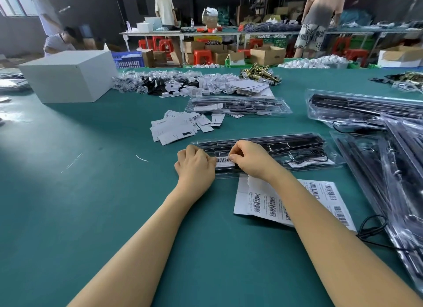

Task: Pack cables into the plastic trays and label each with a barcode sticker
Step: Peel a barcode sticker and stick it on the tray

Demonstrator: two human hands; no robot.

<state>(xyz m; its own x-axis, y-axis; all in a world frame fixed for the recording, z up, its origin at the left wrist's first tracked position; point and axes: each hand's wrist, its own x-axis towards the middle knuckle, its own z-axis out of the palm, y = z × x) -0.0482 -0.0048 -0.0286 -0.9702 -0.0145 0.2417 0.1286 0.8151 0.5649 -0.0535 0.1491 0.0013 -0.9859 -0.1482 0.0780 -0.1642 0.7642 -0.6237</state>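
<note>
left hand (194,165), right hand (248,159) | fingers pinch barcode sticker (224,161) (apparently on tray (297,151))

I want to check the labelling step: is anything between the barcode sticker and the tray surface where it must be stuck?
Nothing visible. Left hand and right hand hold the barcode sticker at its ends over the plastic tray.

White box (68,75) on green table (91,192), brass hardware (259,74), red stools (202,56), cardboard cartons (267,55)
</note>
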